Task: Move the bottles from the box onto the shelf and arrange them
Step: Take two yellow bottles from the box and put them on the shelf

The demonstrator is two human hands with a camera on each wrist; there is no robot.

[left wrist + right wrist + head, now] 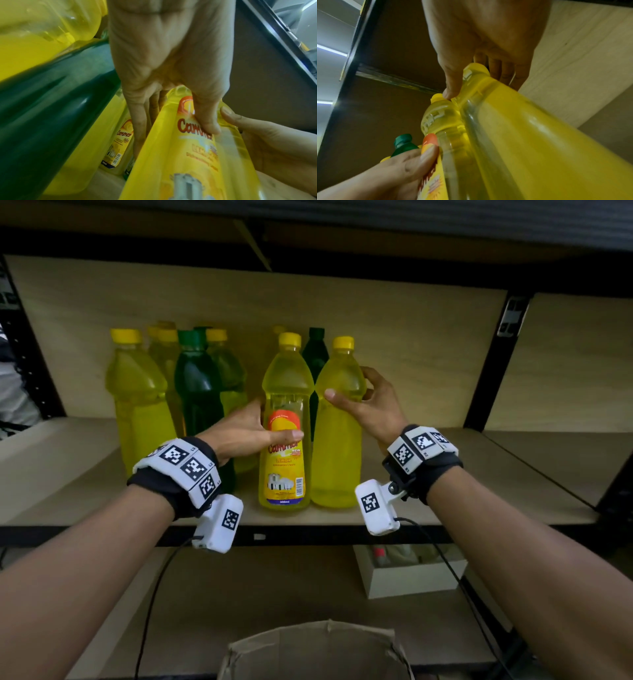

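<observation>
Two yellow bottles are being steadied upright, touching, at the shelf (102,498) front: the labelled bottle (285,440) is being grasped by the left hand (246,433), the plain bottle (337,440) by the right hand (371,402), probably to align the row.

Yellow bottle (286,419) with orange-red label; dark green bottle (198,392), green cap; black-and-white checkered wristbands (186,465).

Black wristbands (171,491) with white coded tags, cabled white cameras (219,523).
</observation>
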